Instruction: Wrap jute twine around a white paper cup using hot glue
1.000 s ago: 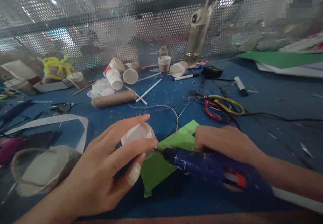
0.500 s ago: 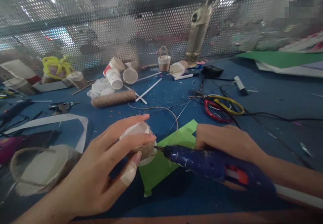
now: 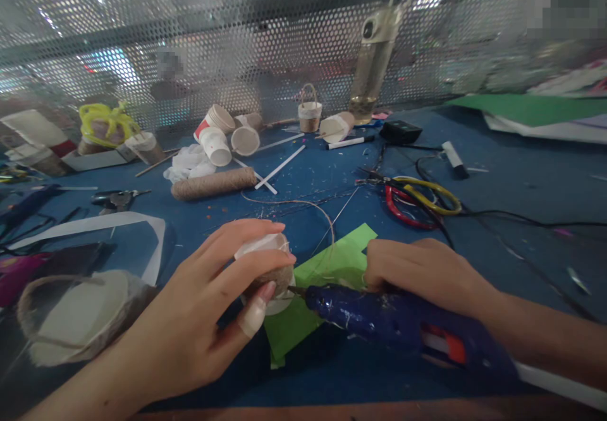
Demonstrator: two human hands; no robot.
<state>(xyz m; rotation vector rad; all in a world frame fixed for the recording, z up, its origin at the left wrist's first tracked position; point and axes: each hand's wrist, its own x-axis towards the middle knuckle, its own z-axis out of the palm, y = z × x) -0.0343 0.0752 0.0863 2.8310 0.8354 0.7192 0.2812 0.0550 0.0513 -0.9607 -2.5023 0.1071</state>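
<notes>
Low in the middle, my left hand (image 3: 208,307) grips a small paper cup (image 3: 277,274) wrapped in brown twine, its white rim showing above and below the fingers. A bandage covers the left thumb. My right hand (image 3: 417,269) is closed around a blue glue gun (image 3: 370,313); the gun's metal tip points left and meets the twine-wrapped side of the cup. A strand of twine (image 3: 327,215) curves down toward the right hand. Under the cup and gun lies green paper (image 3: 348,253).
A twine roll (image 3: 213,184), stacked paper cups (image 3: 215,146) and white sticks lie behind. Scissors (image 3: 427,203) with red and yellow handles sit right, among black cables. A bottle (image 3: 372,67) stands by the mesh screen. A handled basket (image 3: 85,320) is at lower left.
My left hand has tilted the cup slightly and shifted it a little to the right. The glue gun's tip has moved slightly lower on the cup's side.
</notes>
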